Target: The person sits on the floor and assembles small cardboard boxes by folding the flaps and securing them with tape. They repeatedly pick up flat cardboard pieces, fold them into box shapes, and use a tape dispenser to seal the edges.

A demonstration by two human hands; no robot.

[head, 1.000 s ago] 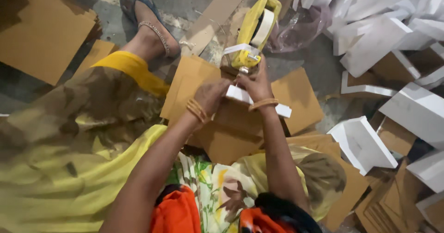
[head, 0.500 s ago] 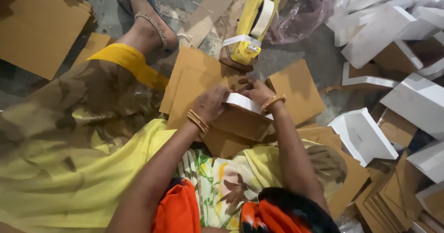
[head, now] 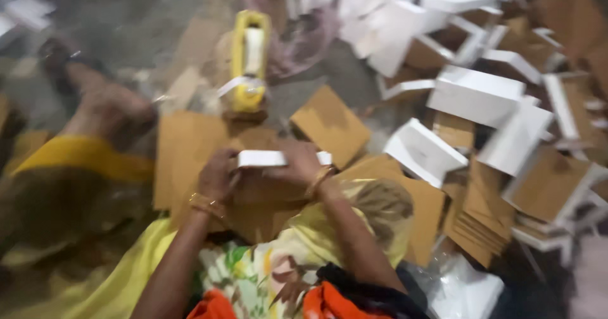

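A small white-edged cardboard box piece (head: 278, 159) sits at the centre of the view, held over the lap between both hands. The left hand (head: 218, 174) grips its end at 9 o'clock, fingers curled onto the white edge; the right hand (head: 301, 164) covers the end at 3 o'clock, fingers folded over the top. The picture is blurred, so how tightly the fingertips pinch cannot be told. Each wrist bears a gold bangle (head: 204, 203).

Under the hands lie flat brown cardboard sheets (head: 183, 160), spread over the lap and floor. At 12 o'clock from the box, just beyond the sheets, stands a yellow tape dispenser (head: 248, 62) with a white roll. At 2 o'clock lies a loose brown cardboard square (head: 330, 126). From 1 to 4 o'clock, well apart from the hands, a heap of folded white boxes (head: 475, 97) lies beside a stack of brown sheets (head: 481, 221). At 10 o'clock rests a sandalled foot (head: 101, 103), with yellow cloth (head: 82, 157) below it.
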